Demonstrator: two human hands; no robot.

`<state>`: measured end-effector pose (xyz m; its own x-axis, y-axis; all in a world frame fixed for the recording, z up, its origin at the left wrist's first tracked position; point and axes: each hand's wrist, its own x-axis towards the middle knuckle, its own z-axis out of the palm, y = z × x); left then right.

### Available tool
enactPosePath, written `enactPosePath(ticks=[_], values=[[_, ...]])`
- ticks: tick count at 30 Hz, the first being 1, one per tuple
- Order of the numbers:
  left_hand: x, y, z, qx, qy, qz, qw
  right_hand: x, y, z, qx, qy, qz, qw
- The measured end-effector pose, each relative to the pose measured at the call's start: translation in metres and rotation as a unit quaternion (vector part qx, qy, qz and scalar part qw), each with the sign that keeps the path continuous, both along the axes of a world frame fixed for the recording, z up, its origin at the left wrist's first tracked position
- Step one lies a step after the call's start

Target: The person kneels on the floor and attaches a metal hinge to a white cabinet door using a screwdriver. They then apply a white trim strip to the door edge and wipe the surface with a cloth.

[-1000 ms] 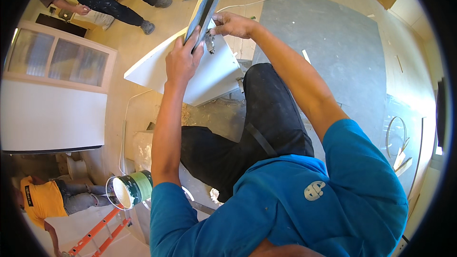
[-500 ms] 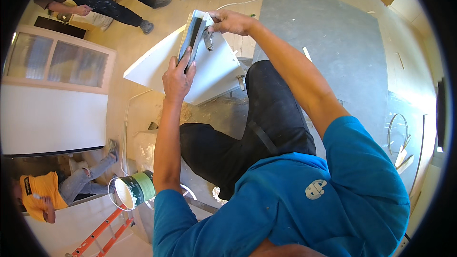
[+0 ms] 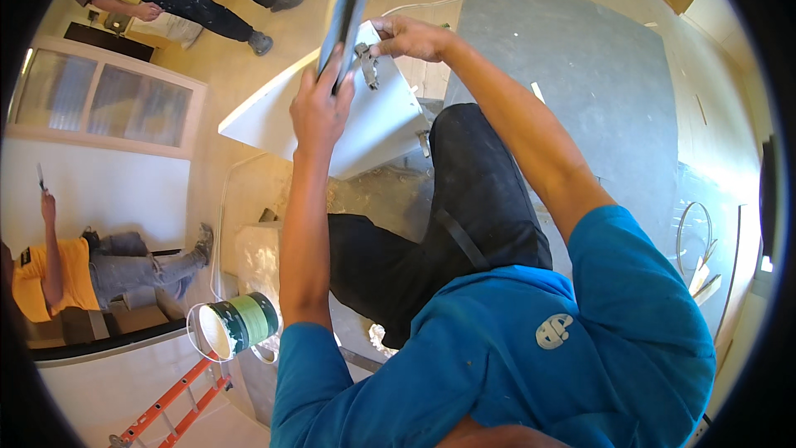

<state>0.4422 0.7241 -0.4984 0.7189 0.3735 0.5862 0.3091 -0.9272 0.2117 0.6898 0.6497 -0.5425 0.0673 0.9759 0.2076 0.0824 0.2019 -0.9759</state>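
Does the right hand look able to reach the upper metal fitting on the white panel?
Likely yes: the right hand is beside the metal fitting, and the long tool in the left hand seems to leave that side free.

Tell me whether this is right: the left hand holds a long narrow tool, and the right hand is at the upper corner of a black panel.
One thing is wrong: the panel is white, as the head view shows. The left hand does hold a long narrow tool, and the right hand is at the panel's upper corner.
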Motion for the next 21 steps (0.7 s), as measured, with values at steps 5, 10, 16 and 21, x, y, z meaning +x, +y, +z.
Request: enactPosePath(ticks=[5,10,16,21], values=[[-0.018,0.006,-0.019,0.012,0.043,0.034,0.998,0.007,-0.003,-0.006,0.004,0.020,-0.001,1.000],[-0.056,0.029,-0.045,-0.014,-0.071,0.021,0.997,-0.004,-0.001,0.004,0.007,0.022,-0.010,1.000],[-0.012,-0.005,-0.036,-0.002,-0.047,0.050,0.998,0.001,-0.007,0.004,-0.024,0.008,-0.005,1.000],[-0.070,0.006,-0.073,-0.080,-0.107,0.044,0.990,0.000,-0.007,0.001,-0.030,0.033,-0.011,0.999]])
